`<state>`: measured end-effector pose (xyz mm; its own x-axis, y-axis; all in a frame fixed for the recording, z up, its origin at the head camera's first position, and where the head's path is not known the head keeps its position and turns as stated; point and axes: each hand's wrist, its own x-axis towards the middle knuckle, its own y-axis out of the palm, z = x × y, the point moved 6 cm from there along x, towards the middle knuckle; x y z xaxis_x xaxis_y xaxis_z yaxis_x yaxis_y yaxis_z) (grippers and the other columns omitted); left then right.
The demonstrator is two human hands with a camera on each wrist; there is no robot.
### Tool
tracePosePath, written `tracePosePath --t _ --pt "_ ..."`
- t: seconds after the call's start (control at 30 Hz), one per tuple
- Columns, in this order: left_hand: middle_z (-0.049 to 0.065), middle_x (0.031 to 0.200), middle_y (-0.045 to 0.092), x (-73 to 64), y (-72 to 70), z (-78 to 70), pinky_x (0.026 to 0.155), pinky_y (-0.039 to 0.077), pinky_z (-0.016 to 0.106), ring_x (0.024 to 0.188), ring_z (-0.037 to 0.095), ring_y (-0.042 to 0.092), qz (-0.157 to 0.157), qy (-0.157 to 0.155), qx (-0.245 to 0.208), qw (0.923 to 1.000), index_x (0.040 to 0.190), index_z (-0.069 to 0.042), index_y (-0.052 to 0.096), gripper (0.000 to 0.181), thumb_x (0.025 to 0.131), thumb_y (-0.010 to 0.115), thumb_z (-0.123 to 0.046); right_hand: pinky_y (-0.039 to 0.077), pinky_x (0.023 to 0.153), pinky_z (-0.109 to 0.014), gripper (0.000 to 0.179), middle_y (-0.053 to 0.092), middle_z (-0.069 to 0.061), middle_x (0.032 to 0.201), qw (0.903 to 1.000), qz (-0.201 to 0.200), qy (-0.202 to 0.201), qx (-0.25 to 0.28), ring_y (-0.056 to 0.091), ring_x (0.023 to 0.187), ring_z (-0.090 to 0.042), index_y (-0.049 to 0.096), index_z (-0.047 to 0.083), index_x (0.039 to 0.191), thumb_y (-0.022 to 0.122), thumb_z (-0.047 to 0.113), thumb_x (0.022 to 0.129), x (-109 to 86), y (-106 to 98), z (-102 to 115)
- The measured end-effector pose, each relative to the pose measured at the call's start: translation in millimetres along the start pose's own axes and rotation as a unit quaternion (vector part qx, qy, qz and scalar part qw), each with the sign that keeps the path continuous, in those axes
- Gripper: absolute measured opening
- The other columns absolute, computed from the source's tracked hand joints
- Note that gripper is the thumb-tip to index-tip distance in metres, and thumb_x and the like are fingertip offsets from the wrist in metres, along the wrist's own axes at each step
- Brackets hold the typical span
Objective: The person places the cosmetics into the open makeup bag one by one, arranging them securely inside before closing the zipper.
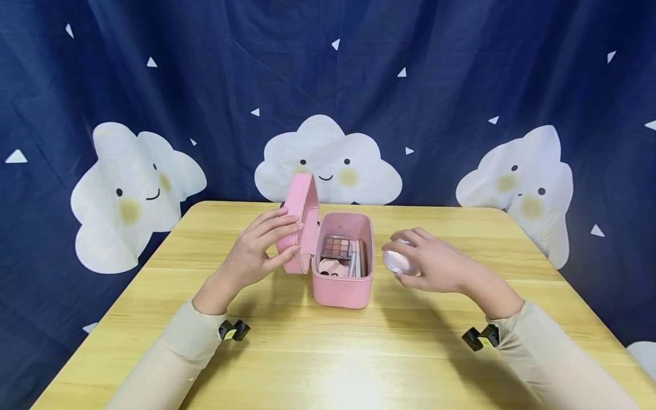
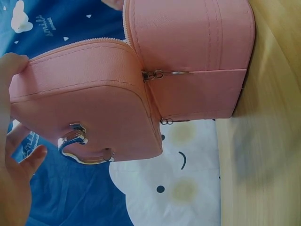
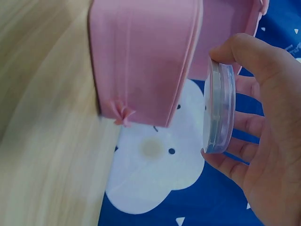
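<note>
A pink makeup case (image 1: pixel 342 293) stands on the table with its lid (image 1: pixel 298 228) swung up to the left. My left hand (image 1: pixel 256 250) holds that lid by its edges, thumb on the near side. In the left wrist view, the lid's outer face shows a metal handle (image 2: pixel 75 141). Inside the case lie an eyeshadow palette (image 1: pixel 336 247), a round compact (image 1: pixel 330 267) and several slim sticks (image 1: pixel 357 259). To the right of the case, my right hand (image 1: pixel 435 262) grips a round, clear-sided compact (image 3: pixel 220 108) by its rim, above the table.
The light wooden table (image 1: pixel 328 353) reaches back to a dark blue curtain (image 1: pixel 328 68) printed with clouds. A small pink bow (image 3: pixel 121 113) sits on the case's side. Zipper pulls (image 2: pixel 162 74) hang at the joint of lid and case.
</note>
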<state>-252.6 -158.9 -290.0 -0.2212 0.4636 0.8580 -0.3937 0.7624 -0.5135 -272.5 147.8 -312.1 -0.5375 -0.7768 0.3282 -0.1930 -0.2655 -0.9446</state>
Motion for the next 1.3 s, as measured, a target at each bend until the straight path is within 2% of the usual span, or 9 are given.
tracePosePath --t 0.17,0.43,0.63,0.97,1.13,1.3 --pt "0.012 0.120 0.066 -0.1 -0.7 0.3 0.106 0.040 0.042 0.120 0.037 0.054 -0.002 0.002 0.001 1.0000 0.115 -0.004 0.070 0.037 0.097 0.060 -0.035 0.051 0.083 -0.045 0.049 0.055 -0.007 0.126 1.0000 -0.002 -0.002 0.002 0.050 0.115 -0.027 0.060 0.019 0.128 0.069 0.036 0.083 19.2 -3 4" --pt "0.012 0.119 0.067 1.1 -1.7 -0.6 0.107 0.039 0.041 0.119 0.038 0.055 -0.003 0.007 0.007 1.0000 0.114 -0.004 0.070 0.037 0.098 0.060 -0.035 0.047 0.093 -0.051 0.052 0.053 -0.014 0.131 0.9997 -0.003 -0.021 -0.012 0.049 0.119 -0.033 0.058 0.015 0.131 0.068 0.036 0.085 50.6 2 9" --pt "0.012 0.119 0.067 2.0 -1.4 -1.3 0.107 0.039 0.041 0.119 0.037 0.055 -0.001 0.007 0.007 0.9999 0.112 -0.003 0.071 0.037 0.098 0.060 -0.035 0.044 0.097 -0.050 0.052 0.053 -0.015 0.132 0.9987 0.005 -0.035 -0.036 0.050 0.117 -0.035 0.058 0.014 0.131 0.066 0.038 0.086 71.8 17 10" --pt "0.011 0.119 0.067 1.8 -0.8 -1.6 0.106 0.040 0.041 0.120 0.035 0.054 0.000 0.001 0.000 1.0000 0.115 -0.004 0.070 0.037 0.097 0.060 -0.035 0.043 0.099 -0.048 0.051 0.054 -0.014 0.131 0.9986 0.008 -0.043 -0.028 0.049 0.119 -0.034 0.059 0.013 0.131 0.063 0.037 0.086 98.5 40 8" --pt "0.012 0.118 0.067 1.1 -1.5 -1.3 0.107 0.040 0.041 0.120 0.036 0.055 -0.003 0.006 0.004 1.0000 0.114 -0.004 0.070 0.037 0.097 0.060 -0.035 0.040 0.103 -0.048 0.052 0.053 -0.015 0.133 0.9989 0.029 -0.033 -0.015 0.049 0.120 -0.034 0.057 0.012 0.132 0.065 0.035 0.086 111.5 52 3" --pt "0.012 0.118 0.067 0.8 -0.9 -2.1 0.106 0.040 0.040 0.120 0.035 0.055 -0.002 0.004 0.004 1.0000 0.114 -0.004 0.070 0.038 0.098 0.060 -0.036 0.037 0.108 -0.047 0.059 0.052 -0.016 0.135 0.9972 0.067 -0.017 -0.030 0.047 0.124 -0.036 0.051 0.006 0.135 0.065 0.038 0.087 123.3 66 0"
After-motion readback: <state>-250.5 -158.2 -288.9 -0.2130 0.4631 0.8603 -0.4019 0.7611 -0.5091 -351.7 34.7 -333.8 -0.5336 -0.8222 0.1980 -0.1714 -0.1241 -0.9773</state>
